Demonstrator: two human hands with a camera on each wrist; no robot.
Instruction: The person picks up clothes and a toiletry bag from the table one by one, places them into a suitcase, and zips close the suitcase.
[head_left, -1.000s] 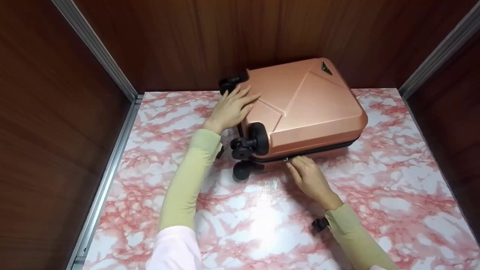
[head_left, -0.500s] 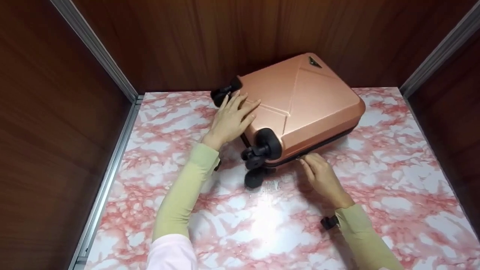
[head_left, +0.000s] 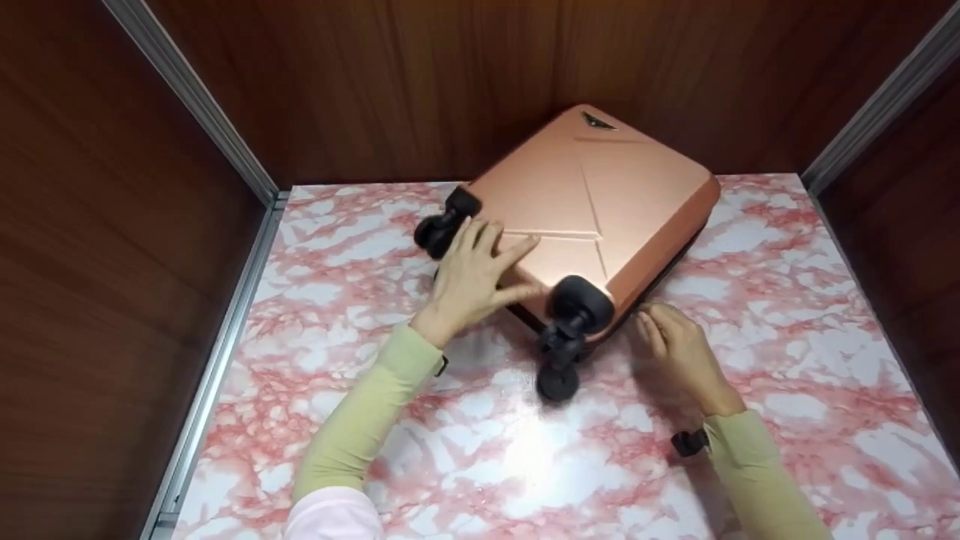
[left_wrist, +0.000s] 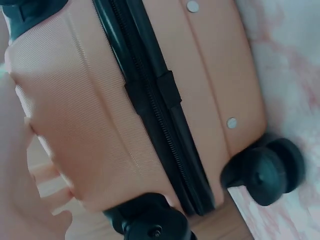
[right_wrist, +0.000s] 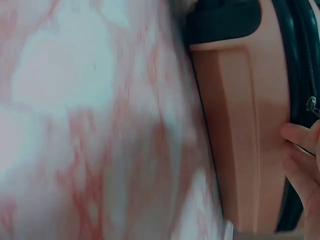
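Note:
A rose-gold hard-shell suitcase lies flat, its wheeled end towards the near left. My left hand rests on the lid's corner between the black wheels, fingers spread. In the left wrist view its fingers lap over the lid's edge, and the black zipper runs along the end wall. At the suitcase's near right side, my right hand pinches the zipper pull, its fingers curled. The metal zipper slider shows right at those fingertips in the right wrist view; the pull itself is mostly hidden.
The suitcase lies on a red-and-white marbled tabletop, with its far corner close to the brown wood-look back panel. Similar panels in metal frames stand on both sides. A small black device sits at the right wrist.
The suitcase has turned, its wheeled end swinging towards the near side and its badge corner moving left. Both hands have moved with it, the right one shifting rightward while still at the zipper.

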